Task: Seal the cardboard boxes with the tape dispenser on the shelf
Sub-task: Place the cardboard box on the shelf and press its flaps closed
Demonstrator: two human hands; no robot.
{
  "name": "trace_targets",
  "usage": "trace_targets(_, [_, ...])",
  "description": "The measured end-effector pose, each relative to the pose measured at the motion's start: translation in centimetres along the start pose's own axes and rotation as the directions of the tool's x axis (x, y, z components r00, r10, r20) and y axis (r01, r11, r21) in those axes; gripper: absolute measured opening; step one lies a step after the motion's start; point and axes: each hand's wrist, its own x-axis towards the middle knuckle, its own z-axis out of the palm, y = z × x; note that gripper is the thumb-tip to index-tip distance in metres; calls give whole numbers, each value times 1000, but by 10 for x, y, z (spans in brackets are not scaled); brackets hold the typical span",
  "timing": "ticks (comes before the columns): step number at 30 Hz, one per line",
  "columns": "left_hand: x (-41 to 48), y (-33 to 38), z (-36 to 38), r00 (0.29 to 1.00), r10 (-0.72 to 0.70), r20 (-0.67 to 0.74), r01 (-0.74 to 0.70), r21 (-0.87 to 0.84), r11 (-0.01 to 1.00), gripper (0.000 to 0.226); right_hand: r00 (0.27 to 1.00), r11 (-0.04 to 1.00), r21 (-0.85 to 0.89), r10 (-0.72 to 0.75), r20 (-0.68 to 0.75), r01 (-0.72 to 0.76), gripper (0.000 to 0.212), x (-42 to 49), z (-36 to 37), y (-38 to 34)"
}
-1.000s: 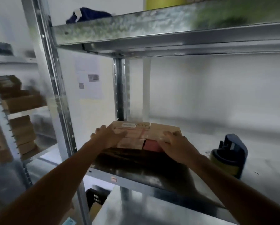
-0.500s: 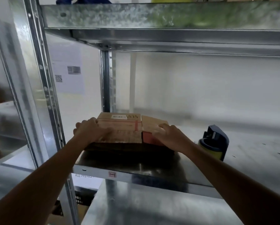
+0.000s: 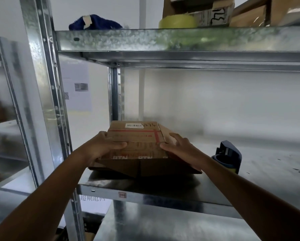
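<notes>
A flat brown cardboard box (image 3: pixel 138 136) with red tape lines and a white barcode label sits near the left end of the metal shelf (image 3: pixel 145 192). Its near end is tilted up off the shelf. My left hand (image 3: pixel 104 146) grips the box's left side, thumb on top. My right hand (image 3: pixel 178 146) grips the right side, thumb on the top face. A blue tape dispenser (image 3: pixel 228 157) with a yellowish roll stands on the shelf, just right of my right forearm.
A steel upright (image 3: pixel 46 101) rises at the left. The upper shelf (image 3: pixel 180 40) carries a blue cloth (image 3: pixel 93 23), a yellow tape roll (image 3: pixel 178 21) and cardboard boxes (image 3: pixel 241 13). A lower shelf surface (image 3: pixel 163 223) lies below. More shelving stands far left.
The box has come toward the shelf's front edge and its near end has lifted. Both hands have shifted from pressing on top to gripping its sides. The view has tilted upward.
</notes>
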Motion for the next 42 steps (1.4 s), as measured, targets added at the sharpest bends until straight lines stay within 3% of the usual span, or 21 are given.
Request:
trace_targets(2, [-1,0,2,995,-104,-1,103,-127,987,50,999,983,180,26,32,-32,98,0,-8,1])
trace_targets(5, [-2,-6,8,959,-171,225,254,-423,870,53,992,910,402,52,118,-96,102,0,-19,3])
trace_targets(8, [-6,-8,18,959,-36,282,225,-674,704,52,989,887,456,10,151,-79,111,-3,-26,2])
trace_targets(12, [-7,4,36,958,113,265,136,-761,634,55,989,905,425,-58,139,-6,111,-9,-35,12])
trace_targets(16, [-8,21,57,954,91,286,167,-757,631,64,991,903,429,-81,107,28,119,-13,-42,20])
trace_targets(20, [-12,32,74,961,-6,278,200,-676,709,68,995,835,547,-95,37,59,93,-17,-51,20])
trace_targets(22, [-16,38,82,965,-32,261,196,-635,747,73,994,796,602,-105,26,68,107,-18,-60,25])
trace_targets(26, [-23,58,104,964,-11,265,181,-628,757,76,965,700,694,-262,29,169,75,-28,-83,29])
trace_targets(29, [-27,77,122,966,33,258,146,-642,752,76,956,606,765,-291,-42,218,75,-33,-104,31])
trace_targets(33, [-24,111,159,959,144,244,37,-612,790,76,937,587,750,-326,-126,305,68,-44,-153,44])
trace_targets(37, [-13,151,212,955,262,136,-165,-491,855,77,921,613,694,-324,-215,377,68,-61,-216,71])
trace_targets(42, [2,195,289,899,425,106,-364,-360,859,53,911,568,714,-298,-284,409,55,-85,-285,117])
